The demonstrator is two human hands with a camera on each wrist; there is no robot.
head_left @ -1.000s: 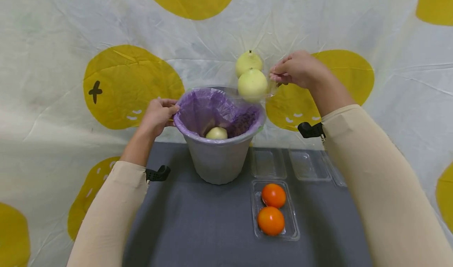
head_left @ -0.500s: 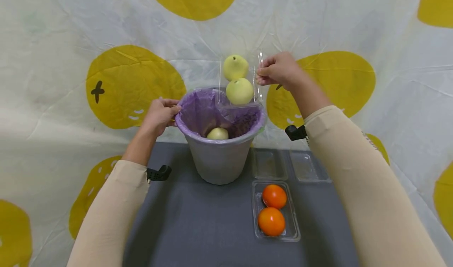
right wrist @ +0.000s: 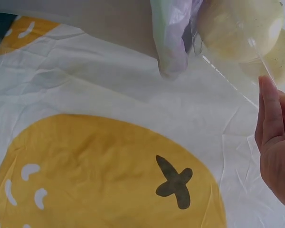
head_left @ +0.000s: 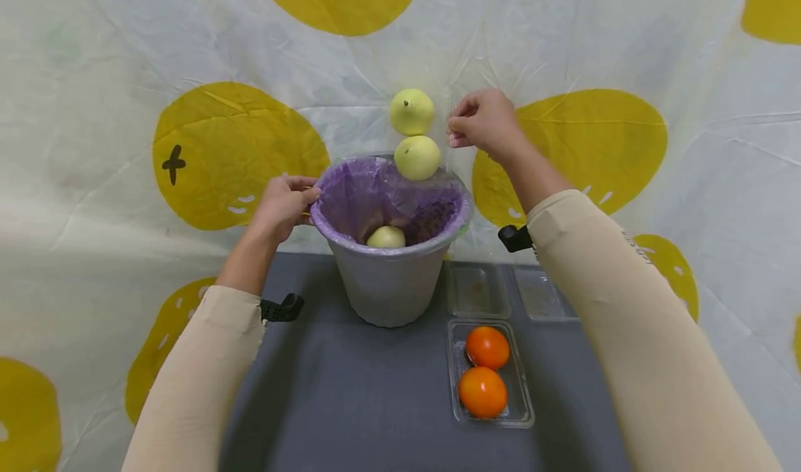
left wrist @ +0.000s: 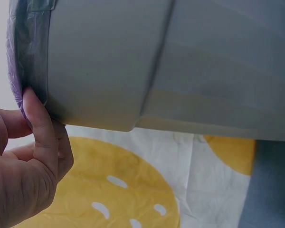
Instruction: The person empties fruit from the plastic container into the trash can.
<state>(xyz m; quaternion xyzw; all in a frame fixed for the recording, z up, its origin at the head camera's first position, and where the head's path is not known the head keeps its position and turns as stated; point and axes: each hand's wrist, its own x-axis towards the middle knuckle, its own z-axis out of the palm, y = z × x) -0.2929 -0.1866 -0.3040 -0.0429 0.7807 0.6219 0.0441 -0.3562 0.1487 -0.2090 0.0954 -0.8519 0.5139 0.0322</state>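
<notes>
Left hand [head_left: 281, 206] nearly closed, pinching the bin [head_left: 391, 288] by its rim, purple liner [head_left: 359, 194] included. Right hand [head_left: 484, 126] drawn in, thumb and fingers gripping one side of a clear tray [right wrist: 237, 78], held up at the bin's far edge; whether tray touches rim, can't tell. Two pears [head_left: 413, 112] in that tray; third pear [head_left: 386, 237] inside the bin.
</notes>
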